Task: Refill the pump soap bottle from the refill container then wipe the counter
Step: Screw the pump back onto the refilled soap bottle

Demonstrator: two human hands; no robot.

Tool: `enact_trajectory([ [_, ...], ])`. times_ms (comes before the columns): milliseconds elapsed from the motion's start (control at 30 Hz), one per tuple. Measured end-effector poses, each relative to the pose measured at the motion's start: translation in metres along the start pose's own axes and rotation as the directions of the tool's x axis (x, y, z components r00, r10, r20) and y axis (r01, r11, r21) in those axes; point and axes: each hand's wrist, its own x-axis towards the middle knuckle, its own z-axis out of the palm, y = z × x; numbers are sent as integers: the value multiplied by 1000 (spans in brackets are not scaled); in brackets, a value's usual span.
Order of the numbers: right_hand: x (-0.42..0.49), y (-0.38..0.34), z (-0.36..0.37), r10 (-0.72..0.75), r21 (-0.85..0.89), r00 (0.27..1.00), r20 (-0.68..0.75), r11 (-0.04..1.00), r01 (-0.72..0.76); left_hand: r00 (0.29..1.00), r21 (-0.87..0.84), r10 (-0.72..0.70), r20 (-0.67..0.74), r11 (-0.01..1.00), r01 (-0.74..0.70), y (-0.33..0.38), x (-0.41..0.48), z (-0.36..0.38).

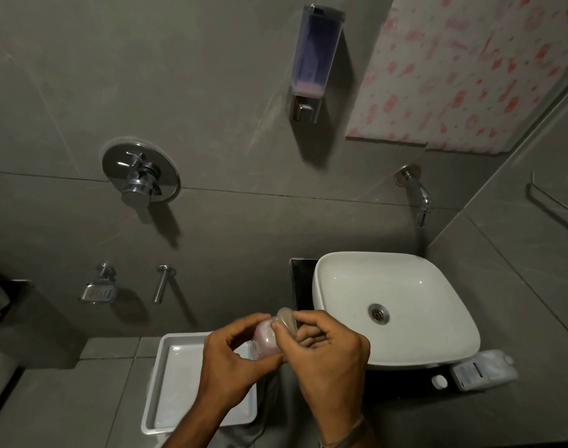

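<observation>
Head view, I saw the left hand (pixel 230 360) wrapped round the small pinkish bottle (pixel 265 342), right hand (pixel 327 350) pinching its cap (pixel 287 319), held over the white tray (pixel 166 383), beside the basin (pixel 405 286).

You face a grey tiled wall (pixel 227 76) in dim light. A round chrome mixer valve (pixel 141 169) is mounted at its left; below it sit a wire soap dish (pixel 98 291) and a short chrome tap (pixel 161 282). A clear wall dispenser (pixel 311 59) hangs at upper centre, beside a pink-patterned white sheet (pixel 454 69). A chrome spout (pixel 416 194) projects above the white basin (pixel 340 286) at lower right. A towel rail (pixel 554 198) is fixed to the right-hand wall.
</observation>
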Motion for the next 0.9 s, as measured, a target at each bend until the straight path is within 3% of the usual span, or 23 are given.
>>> enact_trajectory([
  [133,1,0,4,36,46,998,46,998,-38,1000,0,9,-5,1000,-9,-4,2,-2],
  [267,2,17,-6,170,237,960,224,946,-223,1000,-2,8,11,1000,-8,-11,2,-12],
  [367,6,41,-12,221,191,857,465,921,-340,999,-28,-20,32,999,20,-19,-1,-22],
  [500,-6,65,9,199,54,661,723,938,-342,996,-26,-58,64,998,60,-26,-14,-38],
  [767,-67,115,104,269,-75,484,832,921,-383,947,92,-320,19,944,317,-108,-59,-76],
  [900,-100,134,158,335,-112,461,822,888,-446,900,113,-434,25,896,429,-156,-61,-95],
])
